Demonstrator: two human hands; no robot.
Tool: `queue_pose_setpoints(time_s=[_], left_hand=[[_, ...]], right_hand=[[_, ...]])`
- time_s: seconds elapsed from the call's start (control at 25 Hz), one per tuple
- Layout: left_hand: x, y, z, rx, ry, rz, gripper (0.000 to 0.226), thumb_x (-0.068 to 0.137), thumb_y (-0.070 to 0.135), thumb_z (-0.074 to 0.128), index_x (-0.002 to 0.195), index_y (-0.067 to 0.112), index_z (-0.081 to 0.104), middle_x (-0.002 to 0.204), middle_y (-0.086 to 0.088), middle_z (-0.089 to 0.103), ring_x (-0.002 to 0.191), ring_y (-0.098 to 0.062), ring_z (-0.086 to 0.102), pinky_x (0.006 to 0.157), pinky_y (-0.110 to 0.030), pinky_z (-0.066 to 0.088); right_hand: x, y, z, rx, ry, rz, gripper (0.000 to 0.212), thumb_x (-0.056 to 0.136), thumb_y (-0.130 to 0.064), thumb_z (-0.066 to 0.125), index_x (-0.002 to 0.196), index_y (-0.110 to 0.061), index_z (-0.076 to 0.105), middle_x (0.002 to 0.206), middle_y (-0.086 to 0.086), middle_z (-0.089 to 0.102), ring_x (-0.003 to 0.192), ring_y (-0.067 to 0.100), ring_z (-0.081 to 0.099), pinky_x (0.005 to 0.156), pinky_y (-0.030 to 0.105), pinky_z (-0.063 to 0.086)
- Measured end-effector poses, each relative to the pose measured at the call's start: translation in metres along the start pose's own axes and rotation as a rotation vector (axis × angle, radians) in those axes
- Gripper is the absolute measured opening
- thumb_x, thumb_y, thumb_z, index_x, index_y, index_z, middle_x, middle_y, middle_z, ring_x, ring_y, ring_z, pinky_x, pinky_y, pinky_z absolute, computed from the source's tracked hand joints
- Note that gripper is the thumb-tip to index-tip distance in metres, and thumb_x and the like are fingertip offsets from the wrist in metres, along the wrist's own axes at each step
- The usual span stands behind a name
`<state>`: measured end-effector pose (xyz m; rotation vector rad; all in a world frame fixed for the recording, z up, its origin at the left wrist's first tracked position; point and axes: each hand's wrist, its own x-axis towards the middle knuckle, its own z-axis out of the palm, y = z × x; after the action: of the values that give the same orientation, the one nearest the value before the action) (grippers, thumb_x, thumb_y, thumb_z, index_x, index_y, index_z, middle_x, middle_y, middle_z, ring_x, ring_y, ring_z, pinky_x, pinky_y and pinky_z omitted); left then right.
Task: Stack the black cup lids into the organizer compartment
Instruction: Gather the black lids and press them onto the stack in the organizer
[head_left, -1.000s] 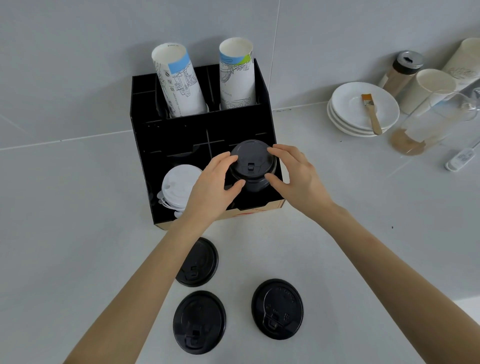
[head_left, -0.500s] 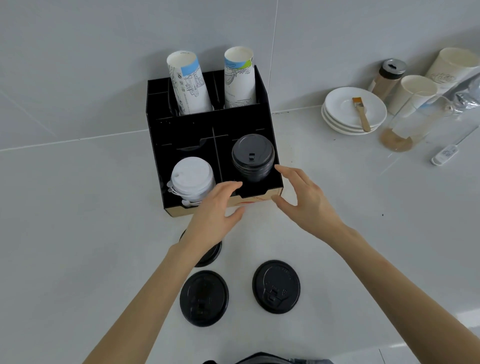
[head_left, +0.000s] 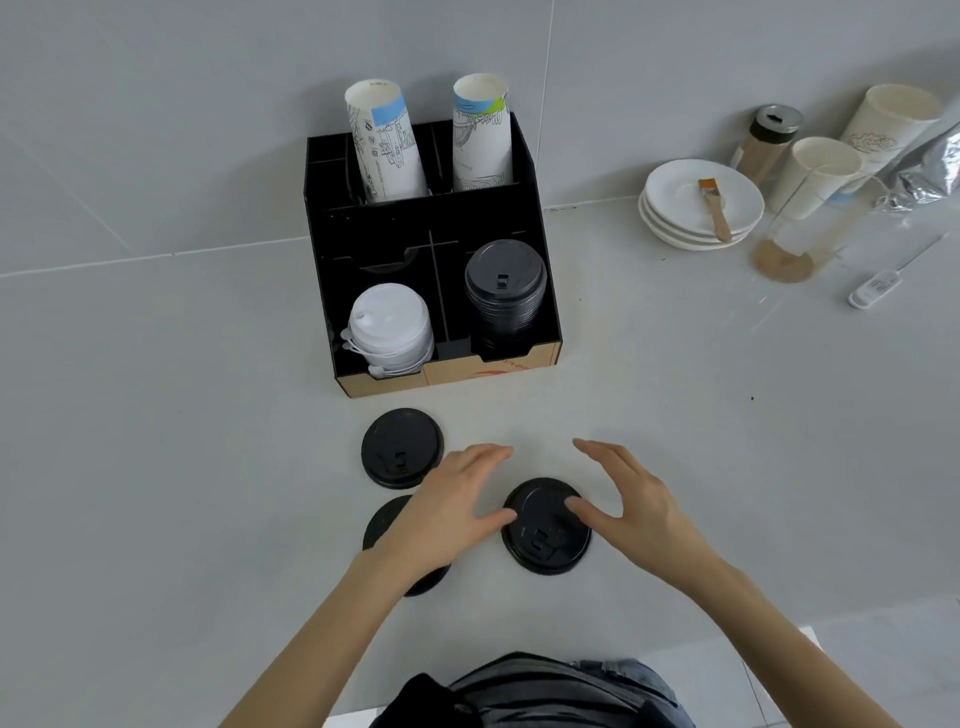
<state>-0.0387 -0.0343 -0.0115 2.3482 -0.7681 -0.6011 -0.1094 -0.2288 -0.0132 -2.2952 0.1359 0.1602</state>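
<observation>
A black organizer (head_left: 540, 208) stands against the wall. Its front right compartment holds a stack of black cup lids (head_left: 505, 291); the front left one holds white lids (head_left: 390, 327). Three loose black lids lie on the counter in front: one at the upper left (head_left: 401, 447), one at the right (head_left: 545, 530), and one at the lower left (head_left: 387, 522) largely hidden under my left hand. My left hand (head_left: 452, 504) and my right hand (head_left: 623, 499) are spread on either side of the right lid, thumbs touching its rim, fingers apart, holding nothing.
Two tall stacks of paper cups (head_left: 436, 140) rise from the organizer's back slots. At the right stand stacked white saucers (head_left: 675, 223) with a brush, a shaker jar (head_left: 769, 140), paper cups (head_left: 826, 171), a foil bag (head_left: 930, 171) and a small white device (head_left: 875, 288).
Both hands let go of the lid stack in the organizer and drew back toward me, down to the loose right lid. The camera view shifted too.
</observation>
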Motion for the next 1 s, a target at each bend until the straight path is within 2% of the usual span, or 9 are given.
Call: queue_pose_setpoints(time_s=[0.16,0.24,0.36,0.64,0.84,1.0], left_hand=[[-0.01,0.001,0.016,0.042,-0.083,-0.01,0.063,0.085,0.031,0.055,0.137,0.022,0.021,0.148,0.003,0.027,0.134,-0.015,0.024,0.111,-0.03,0.021],[-0.012,0.0,0.021,0.073,-0.123,-0.011,0.069,0.084,0.031,0.055,0.139,0.022,0.015,0.15,0.002,0.022,0.135,-0.017,0.022,0.112,-0.031,0.02],[-0.012,-0.002,0.026,0.118,-0.161,-0.003,0.071,0.083,0.031,0.055,0.139,0.022,0.012,0.15,0.001,0.021,0.135,-0.018,0.022,0.113,-0.033,0.021],[-0.012,-0.005,0.032,0.123,-0.117,-0.005,0.065,0.085,0.03,0.052,0.139,0.022,0.016,0.148,0.003,0.025,0.132,-0.017,0.025,0.111,-0.032,0.024],[-0.011,-0.005,0.024,0.04,-0.066,-0.008,0.064,0.086,0.028,0.053,0.138,0.02,0.018,0.148,0.003,0.026,0.131,-0.016,0.027,0.109,-0.025,0.021],[-0.006,-0.003,0.01,-0.028,0.02,-0.006,0.06,0.085,0.026,0.054,0.137,0.02,0.025,0.146,0.003,0.029,0.131,-0.014,0.028,0.104,-0.017,0.017]], right_hand=[[-0.02,0.008,0.01,0.002,-0.054,0.021,0.056,0.082,-0.028,0.062,0.13,-0.027,0.033,0.132,-0.01,0.04,0.115,0.004,0.039,0.095,0.014,0.026],[-0.027,0.009,0.016,0.005,-0.083,0.013,0.058,0.081,-0.026,0.063,0.13,-0.025,0.033,0.13,-0.012,0.038,0.118,0.006,0.04,0.095,0.011,0.024],[-0.03,0.009,0.025,0.005,-0.11,0.002,0.06,0.08,-0.021,0.063,0.131,-0.022,0.033,0.135,-0.008,0.035,0.124,0.009,0.037,0.1,0.013,0.023],[-0.026,0.008,0.035,-0.003,-0.068,-0.011,0.056,0.08,-0.015,0.062,0.13,-0.018,0.037,0.141,-0.004,0.035,0.127,0.011,0.037,0.101,0.016,0.026],[-0.018,0.002,0.027,0.017,-0.068,-0.026,0.058,0.081,-0.017,0.062,0.131,-0.02,0.033,0.131,-0.017,0.032,0.118,-0.001,0.034,0.088,-0.011,0.015],[-0.006,-0.005,0.018,0.023,-0.035,-0.047,0.057,0.081,-0.019,0.063,0.131,-0.021,0.036,0.132,-0.018,0.032,0.118,0.0,0.037,0.087,-0.012,0.017]])
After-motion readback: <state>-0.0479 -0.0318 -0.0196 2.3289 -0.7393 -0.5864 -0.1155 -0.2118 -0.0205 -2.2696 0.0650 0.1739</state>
